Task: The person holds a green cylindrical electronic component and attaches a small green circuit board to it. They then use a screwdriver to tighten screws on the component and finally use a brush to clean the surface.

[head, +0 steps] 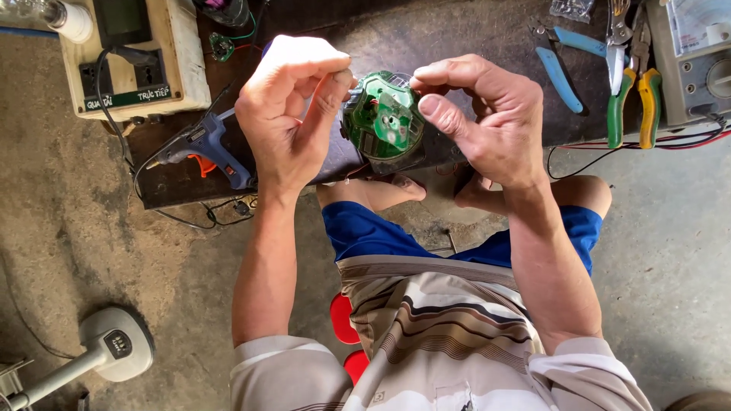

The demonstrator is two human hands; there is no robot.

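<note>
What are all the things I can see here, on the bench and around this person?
Round circuit board: one, green, held between both hands above the bench edge.
Glue gun: one, blue with an orange trigger, lying on the bench at the left.
Socket box: one, pale wood with dark outlets, top left.
Pliers: one, blue handles, bench at the right.
Cutters: two, green and yellow handles, beside the pliers.
Meter: one, grey, top right corner.
Workbench: one, dark, across the top.
Fan base: one, pale grey, on the floor at lower left.
Stool: one, red, under the person.
Left hand: pinching the board's left edge.
Right hand: pinching its right edge.
</note>
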